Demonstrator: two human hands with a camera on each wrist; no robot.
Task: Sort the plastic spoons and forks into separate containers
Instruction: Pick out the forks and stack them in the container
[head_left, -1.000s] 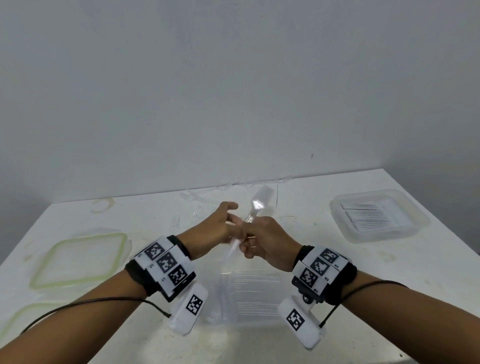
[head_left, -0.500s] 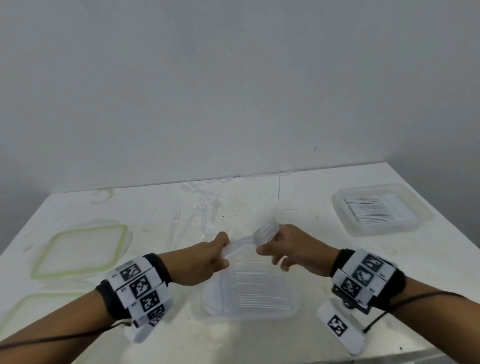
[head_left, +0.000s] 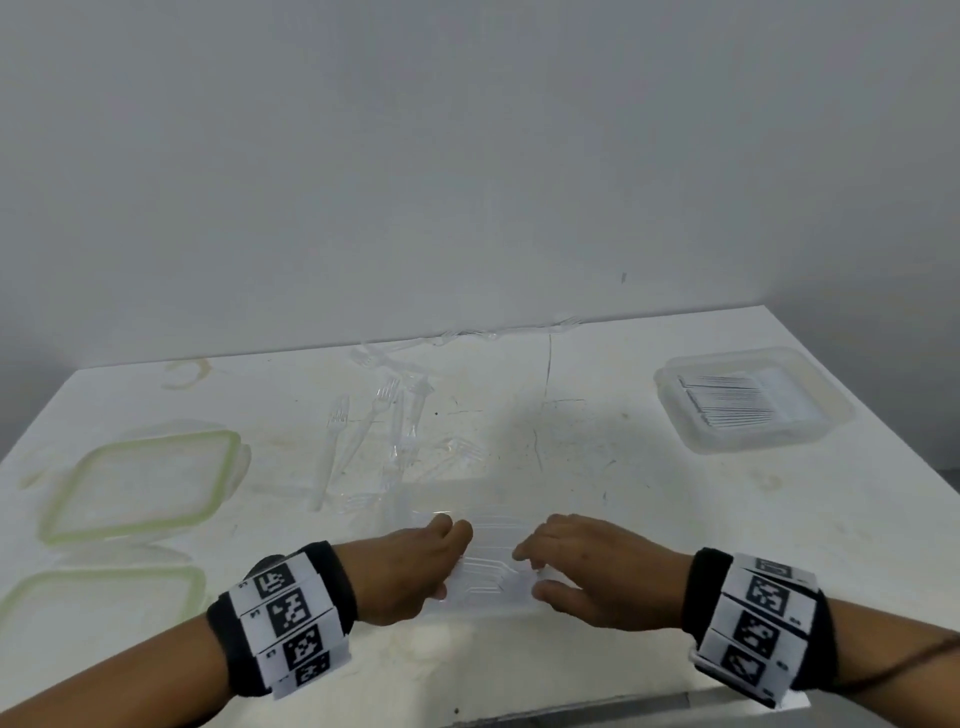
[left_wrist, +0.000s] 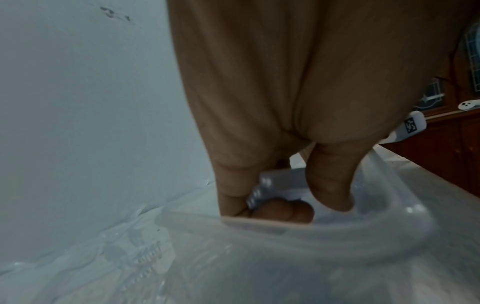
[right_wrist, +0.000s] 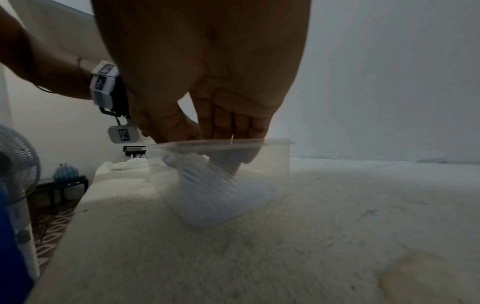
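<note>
Left wrist alone shows fingers (left_wrist: 231, 185) pinching stacked cutlery (left_wrist: 275, 185).

Both hands reach into the near container on a bench set with loose forks, lids and a second container.

The near container (head_left: 483, 525) sits at the front centre of the bench (head_left: 623, 493), with the left hand (head_left: 410, 566) in its left side and the right hand (head_left: 592, 566) in its right side, over the cutlery stack (head_left: 488, 577) inside. Loose forks (head_left: 374, 431) lie behind it, toward the wall. Two lids lie at the left, one lid (head_left: 140, 483) behind the other lid (head_left: 98, 603). The far container (head_left: 748, 400) stands well apart at the right rear, with cutlery inside.
</note>
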